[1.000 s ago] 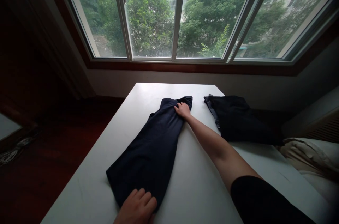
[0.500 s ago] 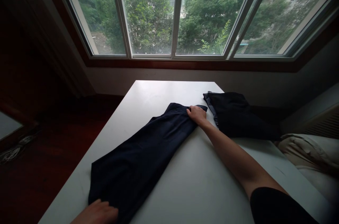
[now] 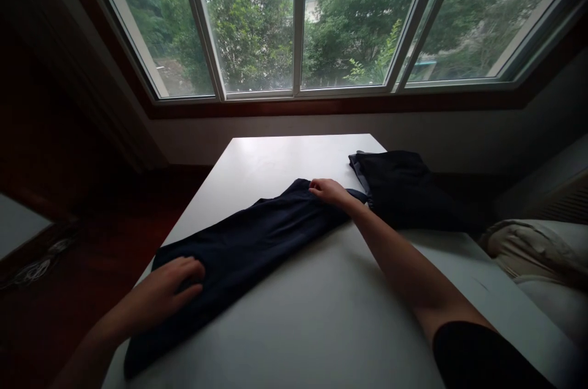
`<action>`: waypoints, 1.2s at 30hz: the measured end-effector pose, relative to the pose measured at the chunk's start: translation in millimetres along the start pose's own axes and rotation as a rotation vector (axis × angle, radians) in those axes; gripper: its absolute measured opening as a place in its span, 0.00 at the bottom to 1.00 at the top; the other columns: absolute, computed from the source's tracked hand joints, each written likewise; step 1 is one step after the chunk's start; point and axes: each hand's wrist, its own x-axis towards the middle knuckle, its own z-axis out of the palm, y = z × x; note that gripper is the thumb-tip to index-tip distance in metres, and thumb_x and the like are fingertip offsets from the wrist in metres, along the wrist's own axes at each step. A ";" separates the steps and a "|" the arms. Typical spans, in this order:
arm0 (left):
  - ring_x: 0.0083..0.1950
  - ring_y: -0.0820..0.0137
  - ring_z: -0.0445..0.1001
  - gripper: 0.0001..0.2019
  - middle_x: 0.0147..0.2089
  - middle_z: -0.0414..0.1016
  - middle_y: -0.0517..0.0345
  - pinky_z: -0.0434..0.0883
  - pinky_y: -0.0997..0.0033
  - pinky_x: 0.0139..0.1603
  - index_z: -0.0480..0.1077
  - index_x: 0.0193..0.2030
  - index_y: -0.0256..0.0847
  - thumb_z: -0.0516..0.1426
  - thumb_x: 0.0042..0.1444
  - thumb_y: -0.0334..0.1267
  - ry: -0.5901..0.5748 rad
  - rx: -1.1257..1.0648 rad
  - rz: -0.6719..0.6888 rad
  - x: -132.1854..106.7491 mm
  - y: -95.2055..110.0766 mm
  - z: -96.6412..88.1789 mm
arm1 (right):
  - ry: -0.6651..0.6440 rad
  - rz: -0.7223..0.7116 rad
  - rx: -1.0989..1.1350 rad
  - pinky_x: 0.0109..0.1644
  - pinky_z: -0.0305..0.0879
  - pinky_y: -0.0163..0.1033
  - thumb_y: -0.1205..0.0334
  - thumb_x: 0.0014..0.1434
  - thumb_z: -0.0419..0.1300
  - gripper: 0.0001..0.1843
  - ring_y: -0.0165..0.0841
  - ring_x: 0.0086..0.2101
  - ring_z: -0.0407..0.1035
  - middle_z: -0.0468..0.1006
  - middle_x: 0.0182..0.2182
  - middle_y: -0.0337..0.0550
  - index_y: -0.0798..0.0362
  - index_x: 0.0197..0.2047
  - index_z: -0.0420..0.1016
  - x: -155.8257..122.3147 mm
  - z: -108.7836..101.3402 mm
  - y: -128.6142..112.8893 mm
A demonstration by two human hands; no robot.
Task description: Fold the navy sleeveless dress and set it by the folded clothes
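A pair of dark navy trousers (image 3: 261,242) lies lengthwise folded and slanting across the white table (image 3: 349,309), its legs toward the near left. My left hand (image 3: 168,288) is over the lower leg part, thumb and fingers apart, holding nothing. At the far upper end, my right hand (image 3: 328,191) rests on the waist part with its fingers curled onto the cloth. Part of the waistband shows to the right of my right wrist. Some of the leg cloth is hidden under my left hand and forearm.
A folded dark garment (image 3: 408,190) lies on the table's right edge. Beige cloth (image 3: 528,254) is heaped beyond that edge. A window (image 3: 298,27) spans the wall ahead. White cables (image 3: 39,266) lie on the dark red floor at left.
My left hand has let go of the leg end and moved up and over the cloth. The trousers' lower end has swung left and flattened. My right hand has shifted slightly left along the waist.
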 end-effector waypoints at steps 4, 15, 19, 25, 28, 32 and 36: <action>0.52 0.62 0.74 0.12 0.50 0.77 0.55 0.70 0.65 0.54 0.74 0.48 0.47 0.51 0.69 0.46 0.124 -0.079 0.190 83.5 34.9 2.1 | 0.063 -0.110 0.080 0.59 0.66 0.41 0.63 0.64 0.62 0.18 0.41 0.54 0.72 0.79 0.54 0.48 0.49 0.57 0.78 35.5 18.0 -3.1; 0.52 0.55 0.76 0.10 0.47 0.80 0.48 0.69 0.60 0.52 0.77 0.44 0.44 0.57 0.66 0.45 0.315 0.233 -0.077 245.4 50.0 54.5 | 0.082 -0.126 0.055 0.63 0.64 0.44 0.64 0.60 0.66 0.25 0.43 0.56 0.67 0.69 0.57 0.51 0.46 0.61 0.75 37.8 43.9 23.6; 0.48 0.56 0.78 0.20 0.44 0.82 0.47 0.70 0.61 0.48 0.78 0.44 0.44 0.50 0.70 0.53 0.354 0.214 -0.172 249.5 57.9 77.0 | 0.048 -0.100 -0.042 0.61 0.64 0.46 0.59 0.62 0.66 0.20 0.46 0.54 0.66 0.71 0.52 0.52 0.47 0.58 0.77 35.2 41.6 19.1; 0.48 0.56 0.79 0.24 0.45 0.81 0.45 0.70 0.60 0.50 0.80 0.41 0.42 0.45 0.73 0.49 0.426 0.196 -0.232 242.9 63.8 89.3 | 0.124 -0.083 -0.159 0.56 0.62 0.46 0.59 0.65 0.64 0.15 0.47 0.51 0.65 0.72 0.48 0.53 0.47 0.54 0.78 30.3 38.9 7.1; 0.47 0.56 0.78 0.16 0.43 0.80 0.48 0.70 0.61 0.48 0.79 0.39 0.44 0.54 0.67 0.49 0.430 0.179 -0.207 240.1 63.1 88.4 | 0.173 -0.096 -0.157 0.56 0.62 0.46 0.62 0.65 0.62 0.11 0.46 0.49 0.65 0.73 0.46 0.53 0.48 0.50 0.79 29.2 35.9 6.0; 0.47 0.57 0.77 0.09 0.42 0.79 0.51 0.69 0.61 0.49 0.78 0.41 0.45 0.58 0.62 0.45 0.472 0.158 -0.172 238.1 62.8 86.6 | 0.245 -0.079 -0.074 0.57 0.62 0.47 0.61 0.65 0.61 0.09 0.45 0.49 0.66 0.73 0.44 0.51 0.49 0.47 0.80 32.0 31.1 12.8; 0.53 0.57 0.74 0.07 0.49 0.77 0.50 0.67 0.60 0.52 0.74 0.46 0.45 0.56 0.64 0.38 0.553 0.137 -0.149 238.1 64.9 85.5 | 0.313 -0.074 0.194 0.58 0.64 0.48 0.58 0.58 0.64 0.07 0.44 0.50 0.67 0.73 0.46 0.49 0.49 0.40 0.78 36.3 20.1 20.9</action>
